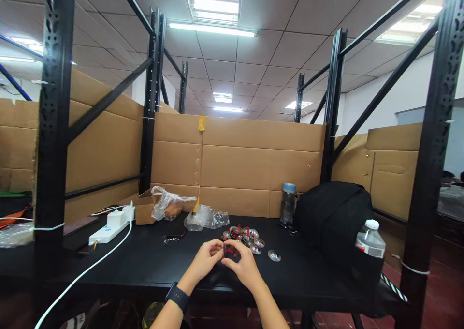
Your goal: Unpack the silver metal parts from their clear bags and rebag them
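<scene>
Forearms [270, 310]; left hand [206, 261], right hand [246, 267] pinching small dark piece [228, 251] between them; discs [253, 233] beyond.

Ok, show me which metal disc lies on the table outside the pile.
The rightmost disc, lying by itself on the black tabletop; a gap separates it from the heaped discs.

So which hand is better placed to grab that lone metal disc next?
Probably the right hand: the lone metal disc lies to its right, farther from the left hand. Both, though, seem occupied with a small dark piece.
</scene>
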